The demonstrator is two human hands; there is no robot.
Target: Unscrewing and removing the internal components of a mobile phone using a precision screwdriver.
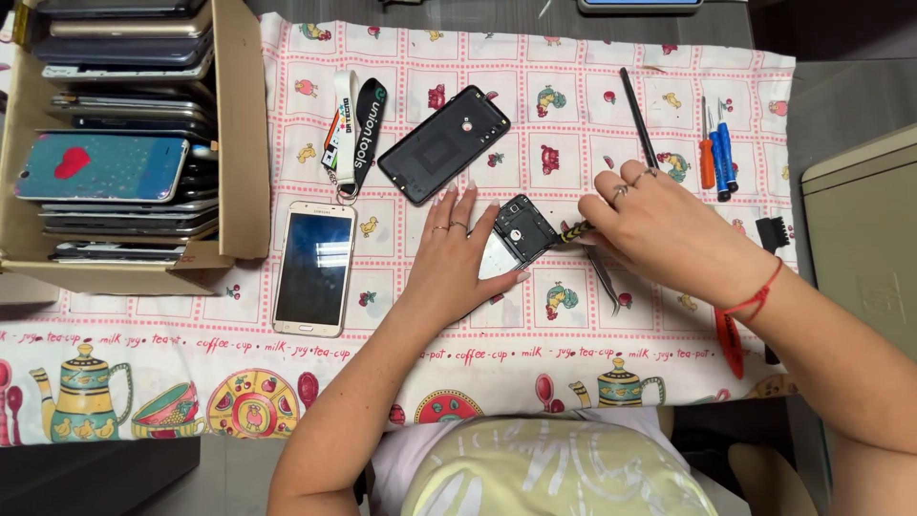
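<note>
An opened phone [518, 232] with its inner parts showing lies tilted on a patterned cloth [573, 96]. My left hand [460, 250] lies flat over its lower half and presses it down. My right hand [657, 229] grips a small screwdriver [574, 230] with a yellow and black handle, tip at the phone's right edge. The removed black back cover [443, 143] rests above my left hand. Metal tweezers [606, 277] lie on the cloth under my right hand.
A white phone [313, 268] lies face up at left beside a lanyard [353, 134]. A cardboard box [239, 134] at far left holds several stacked phones. A black spudger [638, 115], orange and blue screwdrivers [716, 153], a small brush [772, 232] and a red tool [730, 342] lie at right.
</note>
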